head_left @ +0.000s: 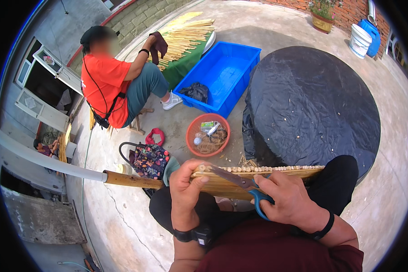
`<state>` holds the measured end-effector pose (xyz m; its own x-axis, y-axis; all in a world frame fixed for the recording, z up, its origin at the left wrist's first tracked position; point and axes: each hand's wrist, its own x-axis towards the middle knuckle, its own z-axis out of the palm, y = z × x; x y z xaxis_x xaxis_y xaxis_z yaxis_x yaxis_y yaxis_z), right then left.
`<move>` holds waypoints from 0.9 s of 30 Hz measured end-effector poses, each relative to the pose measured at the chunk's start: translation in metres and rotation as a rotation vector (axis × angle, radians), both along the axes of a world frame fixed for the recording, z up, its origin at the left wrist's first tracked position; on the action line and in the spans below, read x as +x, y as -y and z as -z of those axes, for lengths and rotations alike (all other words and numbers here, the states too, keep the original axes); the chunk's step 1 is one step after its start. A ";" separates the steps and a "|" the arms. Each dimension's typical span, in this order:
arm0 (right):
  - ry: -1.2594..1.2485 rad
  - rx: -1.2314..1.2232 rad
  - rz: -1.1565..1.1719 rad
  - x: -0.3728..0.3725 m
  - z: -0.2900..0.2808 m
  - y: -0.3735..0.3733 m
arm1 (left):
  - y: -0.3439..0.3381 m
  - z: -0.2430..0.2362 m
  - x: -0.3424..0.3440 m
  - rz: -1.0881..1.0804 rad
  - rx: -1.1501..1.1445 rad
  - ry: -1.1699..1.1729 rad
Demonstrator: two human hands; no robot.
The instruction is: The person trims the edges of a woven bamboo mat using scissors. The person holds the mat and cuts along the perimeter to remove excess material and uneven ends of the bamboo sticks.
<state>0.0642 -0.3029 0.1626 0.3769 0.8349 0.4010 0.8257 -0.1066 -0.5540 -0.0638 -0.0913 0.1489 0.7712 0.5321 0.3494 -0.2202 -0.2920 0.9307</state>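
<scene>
Across my lap lies a panel of straw-coloured stalks (224,188), its row of pale knobbly ends running along the far edge. My left hand (186,188) is closed around the panel's left end, thumb towards me and fingers at the far side. In my right hand (288,197) is a pair of scissors (259,204) with blue handles and dark, rusty-looking blades. The blades point left along the knobbly edge, with their tips close to my left fingers. Whether the tips touch a stalk, I cannot tell.
A round surface under black plastic (313,104) stands right. Ahead are an orange basket (189,136) holding fibre and a blue tub (238,75). A floral bag (149,161) and a pole (131,178) lie left. Beyond, a seated person (106,86) holds dark cloth near spread stalks (183,38).
</scene>
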 end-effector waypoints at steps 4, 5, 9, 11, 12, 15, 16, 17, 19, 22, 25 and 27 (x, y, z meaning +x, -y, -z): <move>0.052 0.027 -0.042 0.004 0.006 0.000 | -0.003 0.002 -0.002 0.006 0.025 0.003; 0.052 0.028 -0.039 0.007 0.008 0.000 | -0.002 0.001 -0.002 0.009 0.026 0.002; 0.115 0.069 -0.082 0.017 0.013 0.003 | 0.001 0.002 -0.003 -0.008 0.055 -0.012; 0.116 0.077 -0.089 0.022 0.019 0.010 | 0.000 0.003 -0.005 -0.013 0.082 -0.025; 0.093 0.062 -0.056 0.025 0.027 0.016 | -0.004 0.004 -0.005 -0.037 0.054 -0.018; 0.072 0.063 0.009 0.023 0.034 0.029 | -0.010 0.007 -0.008 -0.065 -0.017 -0.001; 0.029 0.070 0.037 0.019 0.033 0.030 | -0.010 0.008 -0.008 -0.047 -0.012 0.003; -0.014 0.077 0.063 0.016 0.031 0.030 | -0.009 0.008 -0.007 -0.030 -0.006 0.007; 0.008 0.123 0.039 0.014 0.022 0.020 | -0.008 0.006 -0.003 -0.029 -0.023 0.000; 0.049 0.187 0.019 0.014 0.017 0.009 | -0.005 0.002 -0.001 -0.028 -0.032 -0.010; 0.066 0.195 0.019 0.015 0.014 0.002 | -0.003 0.002 0.001 -0.031 -0.013 -0.025; 0.065 0.185 0.014 0.014 0.013 0.000 | -0.001 0.001 0.002 -0.035 -0.004 -0.039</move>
<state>0.0787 -0.3032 0.1498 0.3565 0.7395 0.5710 0.8593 -0.0196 -0.5111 -0.0614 -0.0903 0.1475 0.7653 0.5601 0.3172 -0.1734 -0.2953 0.9395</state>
